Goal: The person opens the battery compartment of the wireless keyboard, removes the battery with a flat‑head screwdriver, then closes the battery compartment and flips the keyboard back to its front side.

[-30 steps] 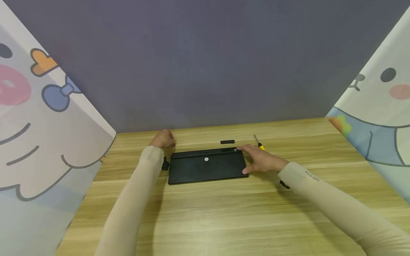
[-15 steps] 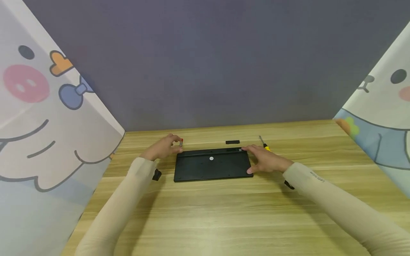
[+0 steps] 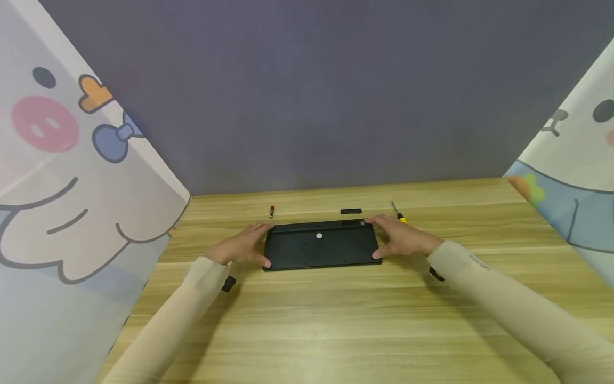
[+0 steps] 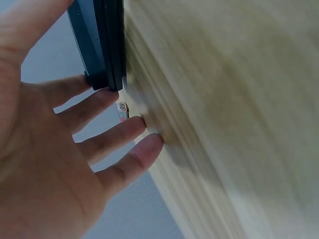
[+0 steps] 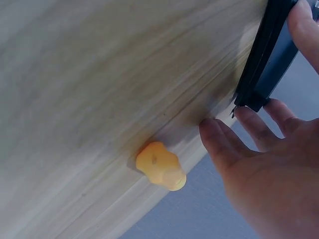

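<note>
A black keyboard [image 3: 322,248] lies underside up on the table, a round white sticker in its middle and an uncovered recess near its far right corner. My left hand [image 3: 242,245] holds its left end, thumb at the near corner and fingers at the far one. At the right end my right hand [image 3: 400,236] grips in the same way, thumb near and fingers far. In the left wrist view two fingertips touch the keyboard's corner, while the others are spread off it. A small battery [image 3: 272,212] with a red end lies beyond the left hand.
Behind the keyboard lies a small black cover strip [image 3: 351,211]. A screwdriver [image 3: 399,213] with a yellow and black handle lies past the right hand; its yellow handle end [image 5: 160,165] shows in the right wrist view. A grey partition [image 3: 336,96] stands at the table's back.
My left hand has left the battery standing apart behind the keyboard and come nearer, onto the keyboard's left end. The right hand has stayed on the right end. The head view has shifted slightly.
</note>
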Motion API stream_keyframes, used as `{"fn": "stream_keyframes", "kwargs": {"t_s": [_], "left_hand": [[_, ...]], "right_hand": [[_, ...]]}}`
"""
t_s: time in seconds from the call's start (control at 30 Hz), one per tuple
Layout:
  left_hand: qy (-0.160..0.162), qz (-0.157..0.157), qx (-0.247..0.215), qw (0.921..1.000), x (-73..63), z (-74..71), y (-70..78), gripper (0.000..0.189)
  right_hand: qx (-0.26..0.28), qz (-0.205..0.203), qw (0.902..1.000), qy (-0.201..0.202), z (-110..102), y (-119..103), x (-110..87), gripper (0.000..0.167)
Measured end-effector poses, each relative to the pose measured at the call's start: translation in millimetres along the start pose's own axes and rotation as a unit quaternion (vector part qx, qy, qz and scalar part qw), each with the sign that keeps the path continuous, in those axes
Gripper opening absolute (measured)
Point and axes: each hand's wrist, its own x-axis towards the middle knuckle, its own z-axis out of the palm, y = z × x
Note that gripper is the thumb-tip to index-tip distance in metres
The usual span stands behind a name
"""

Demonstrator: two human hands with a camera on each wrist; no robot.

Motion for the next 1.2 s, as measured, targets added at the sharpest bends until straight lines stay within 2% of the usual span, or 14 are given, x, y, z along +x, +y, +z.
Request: {"fn": "stream_keyframes", "kwargs": {"t_s": [0.47,0.57,0.67,0.83,1.0,1.2], "left_hand": [[-0.009,-0.016,-0.002,0.9998,-3.2,0.9,1.7,0.116],[-0.010,-0.017,-0.008,0.9998,-2.6,0.9,2.2,0.116],[-0.017,-0.026,-0.010,0.9995,-1.9,0.6,2.7,0.116],[-0.022,-0.037,-0.011,0.9990,-1.5,-0.1,3.9,0.116],[-0.024,-0.036,-0.012,0.9990,-1.3,-0.6,5.8,0.116],[-0.024,-0.039,-0.010,0.9989,-2.2,0.0,8.9,0.115]], "right_hand": [[0.012,0.003,0.9997,-0.021,-8.0,1.0,8.4,0.092],[0.016,0.004,0.9995,-0.028,-12.8,0.3,12.2,0.082],[0.019,0.002,0.9994,-0.029,-19.4,-0.9,18.3,0.065],[0.040,0.018,0.9990,-0.003,-29.5,-3.5,34.2,0.043],[0.030,0.025,0.9989,0.027,-32.8,-0.6,56.8,0.037],[0.020,0.042,0.9989,-0.003,-34.0,3.6,82.7,0.038]]}}
